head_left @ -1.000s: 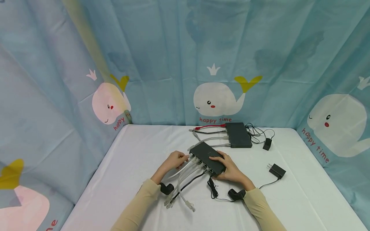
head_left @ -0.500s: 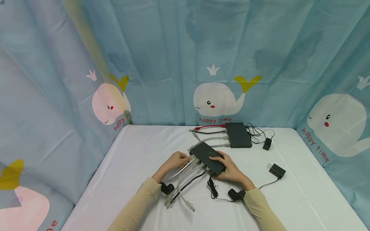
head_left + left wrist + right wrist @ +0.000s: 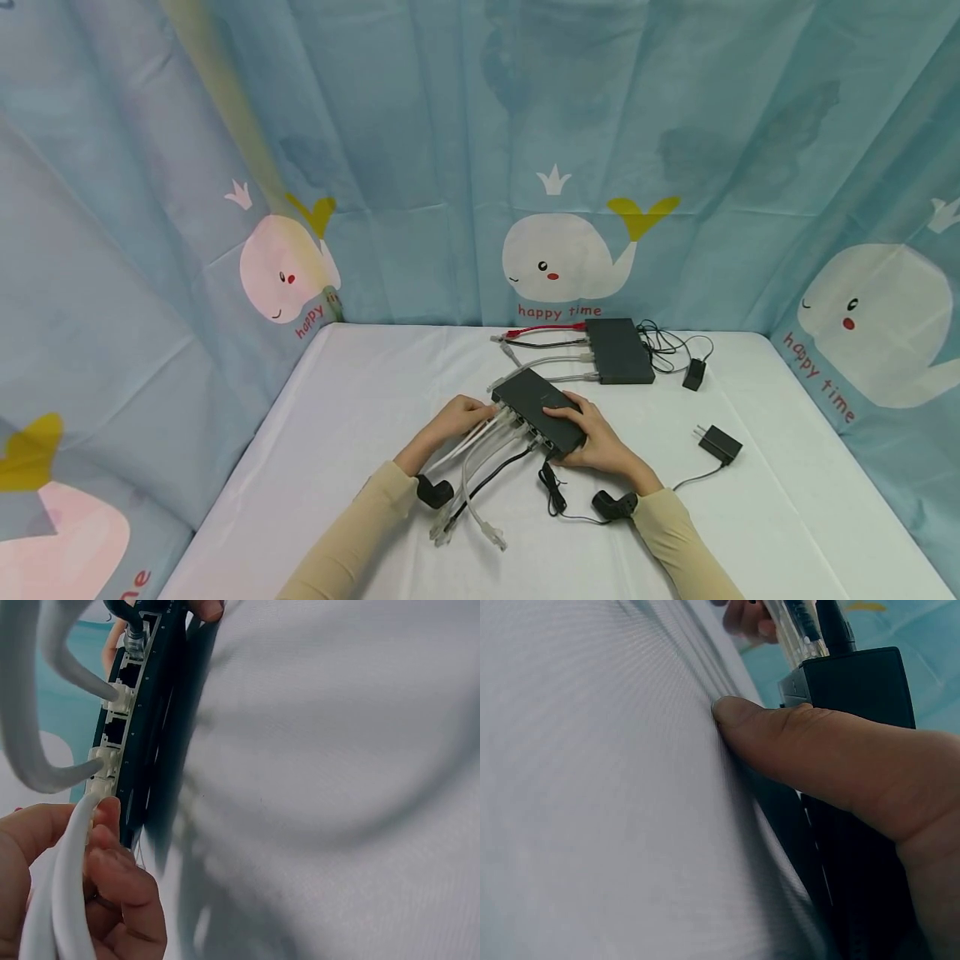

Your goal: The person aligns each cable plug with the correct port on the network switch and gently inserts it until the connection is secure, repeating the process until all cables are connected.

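Observation:
A black network switch (image 3: 542, 402) is tilted just above the white table in the head view, its row of ports facing me. My right hand (image 3: 597, 439) grips its right end, fingers on top; in the right wrist view the thumb (image 3: 810, 742) lies along the underside. At the left end of the port row, my left hand (image 3: 460, 416) pinches the plug of a white network cable (image 3: 69, 889). Other white cables (image 3: 71, 776) and a dark cable (image 3: 501, 467) are plugged in farther along. The pinched plug is partly hidden by fingers.
A second black switch (image 3: 619, 351) with red, black and grey cables lies at the back, its power adapter (image 3: 694, 374) beside it. Another power adapter (image 3: 720, 445) lies at right on the white table (image 3: 360, 367). A bundled black cord (image 3: 552, 489) lies below the held switch.
My left hand has moved slightly right, its fingers now closed in at the leftmost plug. The right hand and the switch have stayed in place.

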Demonstrator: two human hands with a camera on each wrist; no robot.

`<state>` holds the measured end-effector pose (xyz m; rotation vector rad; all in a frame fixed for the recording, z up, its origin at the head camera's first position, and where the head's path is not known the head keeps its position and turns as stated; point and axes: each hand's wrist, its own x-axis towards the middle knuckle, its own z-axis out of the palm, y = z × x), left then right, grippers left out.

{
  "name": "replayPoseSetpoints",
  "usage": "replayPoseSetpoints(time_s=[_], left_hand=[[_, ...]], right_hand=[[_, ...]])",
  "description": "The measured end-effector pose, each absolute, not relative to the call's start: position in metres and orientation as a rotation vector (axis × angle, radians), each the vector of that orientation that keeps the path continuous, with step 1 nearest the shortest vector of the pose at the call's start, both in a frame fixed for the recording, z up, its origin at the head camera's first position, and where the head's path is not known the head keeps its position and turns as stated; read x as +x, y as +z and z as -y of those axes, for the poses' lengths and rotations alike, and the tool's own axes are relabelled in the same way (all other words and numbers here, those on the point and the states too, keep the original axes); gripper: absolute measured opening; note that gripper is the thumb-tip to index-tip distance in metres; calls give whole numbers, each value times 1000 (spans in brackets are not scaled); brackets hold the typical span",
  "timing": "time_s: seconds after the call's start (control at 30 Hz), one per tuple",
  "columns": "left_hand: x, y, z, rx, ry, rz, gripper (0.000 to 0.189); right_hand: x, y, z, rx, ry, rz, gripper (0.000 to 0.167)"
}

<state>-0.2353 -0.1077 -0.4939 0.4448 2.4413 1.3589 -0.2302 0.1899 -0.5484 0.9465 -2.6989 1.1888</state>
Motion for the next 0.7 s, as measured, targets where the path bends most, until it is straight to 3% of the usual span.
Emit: replayPoseSetpoints(time_s=[0.23, 0.7], left_hand=[[-231, -488, 104, 450, 1398, -2410, 45], [-253, -509, 105, 420, 1415, -2168, 35]], right_hand=[[-231, -550, -190, 948, 1172, 2712, 77], [-231, -549, -192, 977, 1156, 2693, 75]])
